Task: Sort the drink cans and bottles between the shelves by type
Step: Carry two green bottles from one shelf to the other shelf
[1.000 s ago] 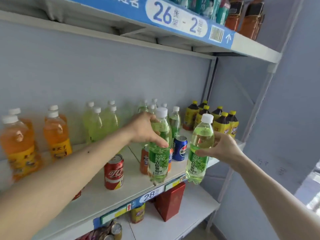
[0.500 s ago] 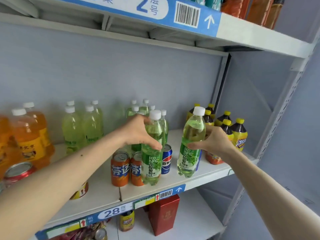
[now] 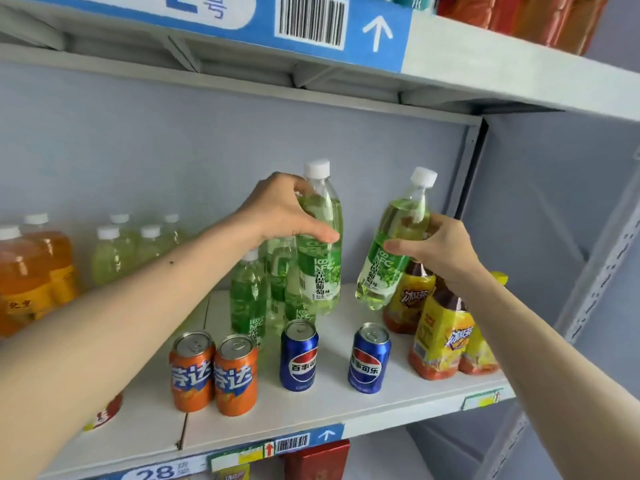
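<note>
There are two orange cans (image 3: 191, 370) (image 3: 236, 375) standing side by side at the front of the shelf (image 3: 332, 407), and two blue cans (image 3: 299, 355) (image 3: 369, 358) a little apart to their right. One red can (image 3: 104, 414) shows only partly behind the left arm. Two green bottles are held above the shelf, one (image 3: 320, 237) in the left hand and one (image 3: 391, 247) in the right. Behind them stand at least three more green bottles (image 3: 247, 296); the exact number I cannot tell. At the back left are about five pale green bottles (image 3: 110, 254), blurred, and at least two orange bottles (image 3: 24, 271). On the right stand at least three brown tea bottles (image 3: 441, 337) with yellow labels.
</note>
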`<action>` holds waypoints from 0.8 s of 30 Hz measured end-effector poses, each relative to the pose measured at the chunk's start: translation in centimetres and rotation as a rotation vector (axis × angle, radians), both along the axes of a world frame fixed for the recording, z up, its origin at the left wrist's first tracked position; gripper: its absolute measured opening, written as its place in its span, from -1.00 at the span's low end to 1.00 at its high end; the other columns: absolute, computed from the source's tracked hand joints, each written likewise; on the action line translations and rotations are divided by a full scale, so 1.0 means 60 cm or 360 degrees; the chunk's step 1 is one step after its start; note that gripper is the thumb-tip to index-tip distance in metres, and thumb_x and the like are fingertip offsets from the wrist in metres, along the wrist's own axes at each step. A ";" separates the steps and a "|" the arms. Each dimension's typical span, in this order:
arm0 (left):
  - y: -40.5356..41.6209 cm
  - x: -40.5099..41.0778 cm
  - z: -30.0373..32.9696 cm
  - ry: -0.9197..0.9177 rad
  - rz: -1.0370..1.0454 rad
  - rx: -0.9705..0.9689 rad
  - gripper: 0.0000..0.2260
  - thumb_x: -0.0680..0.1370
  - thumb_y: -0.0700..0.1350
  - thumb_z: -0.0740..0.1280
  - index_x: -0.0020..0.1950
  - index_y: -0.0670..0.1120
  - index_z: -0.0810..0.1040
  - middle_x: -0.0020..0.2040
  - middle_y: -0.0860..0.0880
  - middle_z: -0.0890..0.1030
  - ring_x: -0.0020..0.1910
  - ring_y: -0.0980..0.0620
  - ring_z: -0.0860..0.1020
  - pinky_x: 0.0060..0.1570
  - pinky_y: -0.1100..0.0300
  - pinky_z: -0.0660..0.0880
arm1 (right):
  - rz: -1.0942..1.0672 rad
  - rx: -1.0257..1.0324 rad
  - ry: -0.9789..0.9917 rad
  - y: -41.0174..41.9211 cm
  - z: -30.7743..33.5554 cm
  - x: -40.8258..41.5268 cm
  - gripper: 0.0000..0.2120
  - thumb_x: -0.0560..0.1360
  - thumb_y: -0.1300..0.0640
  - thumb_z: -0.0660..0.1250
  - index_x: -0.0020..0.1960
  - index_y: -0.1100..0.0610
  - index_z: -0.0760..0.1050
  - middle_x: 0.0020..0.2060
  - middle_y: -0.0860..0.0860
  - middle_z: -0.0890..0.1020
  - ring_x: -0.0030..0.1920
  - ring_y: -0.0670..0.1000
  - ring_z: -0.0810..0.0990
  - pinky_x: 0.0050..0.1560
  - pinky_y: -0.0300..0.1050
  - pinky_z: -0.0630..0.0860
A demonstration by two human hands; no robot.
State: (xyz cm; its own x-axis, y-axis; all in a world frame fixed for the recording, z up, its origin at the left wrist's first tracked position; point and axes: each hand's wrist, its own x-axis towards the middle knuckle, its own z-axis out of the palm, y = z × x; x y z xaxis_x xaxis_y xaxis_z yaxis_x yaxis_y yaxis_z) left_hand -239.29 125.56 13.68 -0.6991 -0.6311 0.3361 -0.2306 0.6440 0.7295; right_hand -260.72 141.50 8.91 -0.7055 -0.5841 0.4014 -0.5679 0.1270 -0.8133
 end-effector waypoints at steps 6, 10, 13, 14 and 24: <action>0.034 -0.080 -0.051 0.0026 0.0213 -0.0063 -0.32 0.14 0.03 0.68 0.21 0.03 0.57 0.07 0.11 0.56 0.06 0.11 0.51 0.02 0.29 0.37 | 0.0014 0.0131 0.0060 -0.013 -0.040 -0.071 -0.40 0.10 -0.06 0.69 0.06 0.11 0.62 -0.13 -0.02 0.72 -0.12 0.00 0.69 -0.07 -0.02 0.64; 0.041 -0.120 -0.099 -0.0106 0.0317 -0.0028 -0.35 0.15 -0.01 0.68 0.19 -0.03 0.58 0.04 0.07 0.58 -0.01 0.08 0.53 -0.03 0.28 0.41 | 0.0087 0.0261 0.0084 -0.027 -0.084 -0.090 -0.46 0.14 -0.02 0.69 0.04 0.10 0.61 -0.14 -0.03 0.70 -0.11 -0.02 0.67 -0.09 -0.10 0.60; 0.035 -0.141 -0.133 -0.0223 0.0373 -0.0008 -0.33 0.12 -0.02 0.69 0.18 -0.08 0.58 0.06 0.00 0.64 -0.01 0.02 0.58 0.03 0.14 0.56 | 0.0124 0.0339 0.0045 -0.044 -0.118 -0.101 -0.44 0.13 -0.01 0.70 0.06 0.09 0.62 -0.13 -0.02 0.71 -0.10 -0.01 0.67 -0.07 -0.07 0.61; 0.033 -0.147 -0.142 -0.0266 0.0390 -0.0013 -0.29 0.11 -0.02 0.69 0.21 -0.09 0.57 0.08 -0.02 0.64 0.01 0.00 0.59 0.06 0.11 0.57 | 0.0127 0.0357 0.0015 -0.051 -0.127 -0.106 -0.43 0.13 0.00 0.70 0.08 0.08 0.61 -0.11 -0.02 0.70 -0.08 0.01 0.66 -0.05 -0.06 0.60; 0.041 -0.182 -0.194 -0.0575 0.0419 -0.0294 -0.29 0.17 0.04 0.67 0.26 -0.06 0.53 0.12 0.00 0.65 -0.01 0.03 0.58 0.06 0.17 0.50 | 0.0190 0.0630 -0.0166 -0.090 -0.180 -0.137 -0.46 0.16 0.08 0.70 0.06 0.13 0.57 -0.06 0.05 0.69 -0.02 0.07 0.65 0.06 0.02 0.61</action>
State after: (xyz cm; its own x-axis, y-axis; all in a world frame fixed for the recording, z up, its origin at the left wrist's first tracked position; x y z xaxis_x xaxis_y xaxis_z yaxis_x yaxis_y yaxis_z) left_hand -250.20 128.03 2.02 -0.6163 -0.7550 0.2241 -0.6208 0.6408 0.4517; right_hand -268.97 136.11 -1.88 -0.6485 -0.7589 0.0597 -0.5150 0.3796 -0.7686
